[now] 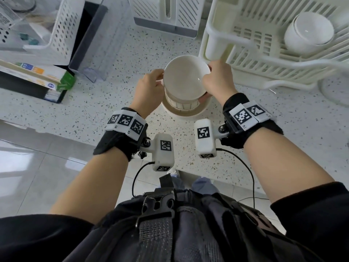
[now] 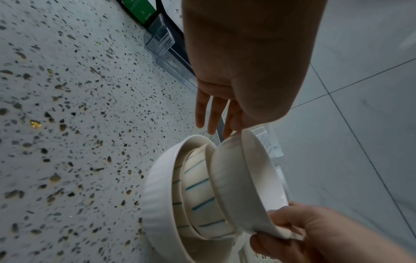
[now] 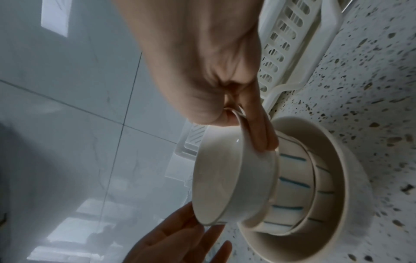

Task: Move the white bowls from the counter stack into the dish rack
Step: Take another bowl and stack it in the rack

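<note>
A person stands at a pale speckled stone counter [image 1: 113, 76] and holds a plain white ceramic bowl [image 1: 186, 76] at the top of a stack. The right hand [image 1: 217, 80] pinches the bowl's right rim, thumb inside and fingers [image 3: 261, 131] flat against the outer wall. The left hand [image 1: 149, 87] lies against the bowl's left side with its fingers [image 2: 212, 113] straight and slightly apart, touching near the rim rather than curling round it.

The bowl tilts, its left edge raised off the stack below. Under it sit two cream bowls with thin teal stripes [image 3: 292, 183], nested one in the other, and these rest in one wide, shallow white ribbed dish [image 2: 162, 195] standing on the counter (so four pieces in the stack, counting the held one).

Just right of the stack is the near corner of a cream slotted plastic dish rack [image 1: 264, 59], its rim close to the right knuckles. One white bowl [image 1: 309, 33] lies upside down in it, toward the far right; slotted floor shows between that bowl and the near rim. Bare counter lies left and in front of the stack, whose front edge is near the wrists. At far left stand a white perforated basket [image 1: 62, 29] and one green-edged box [image 1: 64, 82].
</note>
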